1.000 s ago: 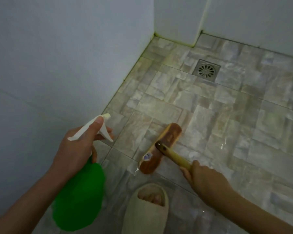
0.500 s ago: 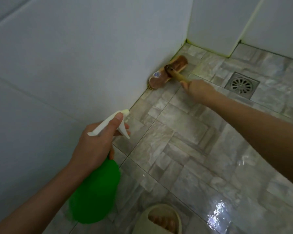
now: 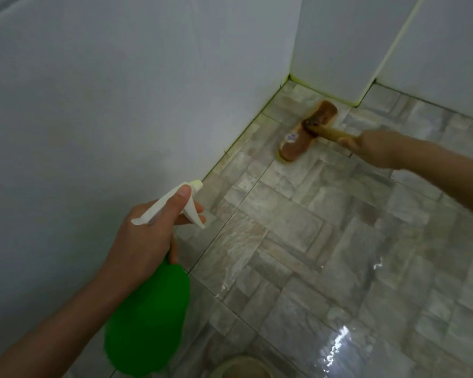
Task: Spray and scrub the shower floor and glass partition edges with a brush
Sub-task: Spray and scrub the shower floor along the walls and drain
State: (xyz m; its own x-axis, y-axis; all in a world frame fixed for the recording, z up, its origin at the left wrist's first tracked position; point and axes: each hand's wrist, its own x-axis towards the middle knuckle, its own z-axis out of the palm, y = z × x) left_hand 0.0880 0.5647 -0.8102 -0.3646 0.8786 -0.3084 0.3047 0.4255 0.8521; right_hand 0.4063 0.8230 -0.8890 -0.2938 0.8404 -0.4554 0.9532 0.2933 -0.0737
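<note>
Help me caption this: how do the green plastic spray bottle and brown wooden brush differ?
The green plastic spray bottle is held up by the left hand; the brown wooden brush sits on the tiled floor, held by the right hand. The bottle is near the camera; the brush is far, by the wall corner. Each is gripped by one hand.

Two bare forearms, left hand with short plain thumbnail, right hand, pale beige slipper at bottom edge

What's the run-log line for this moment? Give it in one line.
left hand: holds green spray bottle | right hand: grips brush handle | brush: head on wet floor near wall corner
</note>
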